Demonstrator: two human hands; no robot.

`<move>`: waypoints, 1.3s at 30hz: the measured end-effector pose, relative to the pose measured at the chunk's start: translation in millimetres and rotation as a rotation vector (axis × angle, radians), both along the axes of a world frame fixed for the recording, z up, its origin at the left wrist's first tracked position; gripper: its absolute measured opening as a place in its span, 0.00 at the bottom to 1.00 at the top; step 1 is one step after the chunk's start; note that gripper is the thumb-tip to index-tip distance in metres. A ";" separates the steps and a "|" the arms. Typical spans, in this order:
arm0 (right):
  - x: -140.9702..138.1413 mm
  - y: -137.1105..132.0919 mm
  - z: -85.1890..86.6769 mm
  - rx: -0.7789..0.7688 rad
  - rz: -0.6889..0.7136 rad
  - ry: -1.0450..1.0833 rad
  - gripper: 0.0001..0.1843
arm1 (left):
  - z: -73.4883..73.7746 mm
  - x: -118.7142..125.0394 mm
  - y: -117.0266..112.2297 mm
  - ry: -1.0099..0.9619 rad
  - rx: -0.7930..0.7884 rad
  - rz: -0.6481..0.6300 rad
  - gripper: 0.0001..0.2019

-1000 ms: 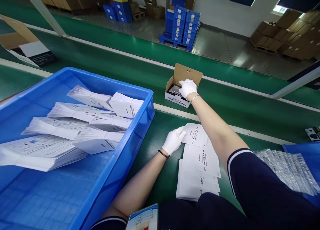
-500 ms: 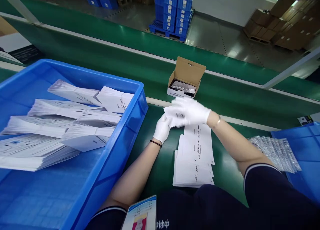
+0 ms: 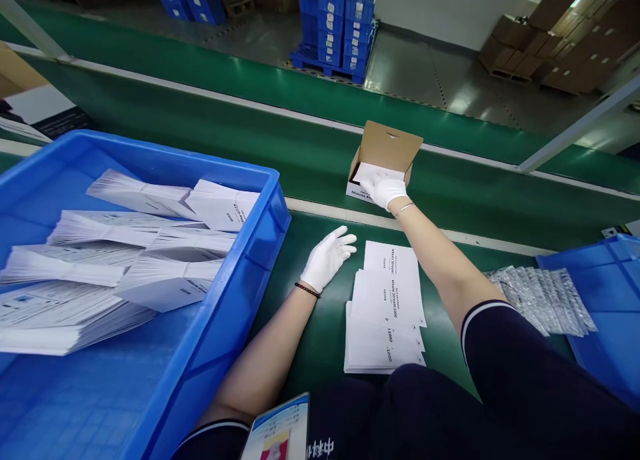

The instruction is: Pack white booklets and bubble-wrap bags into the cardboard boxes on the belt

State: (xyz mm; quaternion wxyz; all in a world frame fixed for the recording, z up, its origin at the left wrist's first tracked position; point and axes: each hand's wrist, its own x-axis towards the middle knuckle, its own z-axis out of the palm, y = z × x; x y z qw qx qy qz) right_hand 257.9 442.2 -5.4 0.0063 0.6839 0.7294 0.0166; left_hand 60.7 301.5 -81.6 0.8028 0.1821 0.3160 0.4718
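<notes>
My right hand point(image 3: 384, 188), in a white glove, reaches into an open cardboard box point(image 3: 391, 147) on the ledge behind the bench. It holds a white leaflet point(image 3: 385, 171) at the box's mouth; its fingertips blend with the paper. My left hand point(image 3: 327, 259), also gloved, is over the green bench with its fingers apart and nothing in them. To its right lies a fanned stack of printed white leaflets point(image 3: 387, 293), apart from both hands.
At left a large blue crate point(image 3: 200, 353) holds several banded leaflet bundles point(image 3: 170, 273). Silvery bubble-wrap packets point(image 3: 545, 300) lie at right against another blue crate point(image 3: 605, 300). A white-edged ledge point(image 3: 325, 210) runs behind the bench. Stacked blue crates point(image 3: 335, 27) stand beyond.
My right hand has moved up and forward, carrying the leaflet from my left hand to the box. My left hand has let go and spread its fingers. The view has shifted slightly.
</notes>
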 end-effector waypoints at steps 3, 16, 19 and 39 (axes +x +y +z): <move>3.0 -16.2 -10.3 0.038 -0.016 0.074 0.40 | -3.2 0.3 -1.3 0.069 0.046 -0.012 0.22; 95.8 -256.4 -24.4 -0.197 -0.435 0.630 0.33 | -2.5 7.0 -21.9 1.299 1.070 -0.219 0.21; 93.4 -283.2 -26.5 -0.337 -0.471 0.633 0.35 | -3.0 7.2 -25.5 1.362 1.164 -0.358 0.26; 52.3 -295.4 -31.2 -0.037 -0.501 1.198 0.18 | 10.1 8.0 -40.4 0.708 0.702 -0.285 0.47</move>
